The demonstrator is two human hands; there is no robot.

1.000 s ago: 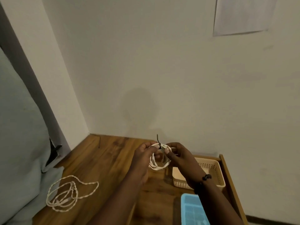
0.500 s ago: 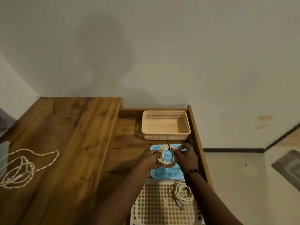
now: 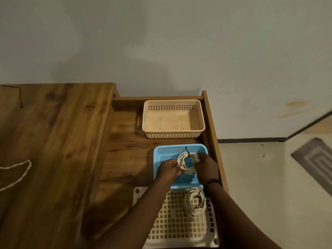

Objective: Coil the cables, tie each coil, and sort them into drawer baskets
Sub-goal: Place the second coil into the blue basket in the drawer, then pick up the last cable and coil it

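A coiled white cable (image 3: pixel 187 163), bound at its top by a dark tie (image 3: pixel 188 152) whose loose end sticks up, is held over the blue basket (image 3: pixel 162 150), between both hands. The left hand (image 3: pixel 169 169) pinches the coil's left side with curled fingers (image 3: pixel 177 166), and the right hand (image 3: pixel 206 165) grips its right side the same way, so both sets of fingers are clasped on the coil; a dark beaded bracelet (image 3: pixel 213 181) sits on the right wrist. The blue basket lies in the middle of an open wooden drawer (image 3: pixel 212 123); whether the coil touches the mesh floor cannot be told. Nearer the camera, just beside the blue basket, a white basket (image 3: pixel 172 230) with a square-grid floor holds a second tied coil (image 3: pixel 195 202), lying flat toward its right side. Beyond the blue basket, at the back of the drawer, stands a beige basket (image 3: pixel 173 119) with perforated walls. To the left of the drawer runs the wooden bench (image 3: pixel 53 141), and on its far left edge lies a loose white cable (image 3: pixel 21 168), uncoiled and partly cut off by the frame. A pale wall rises behind the furniture, and light floor shows to the right of the drawer.
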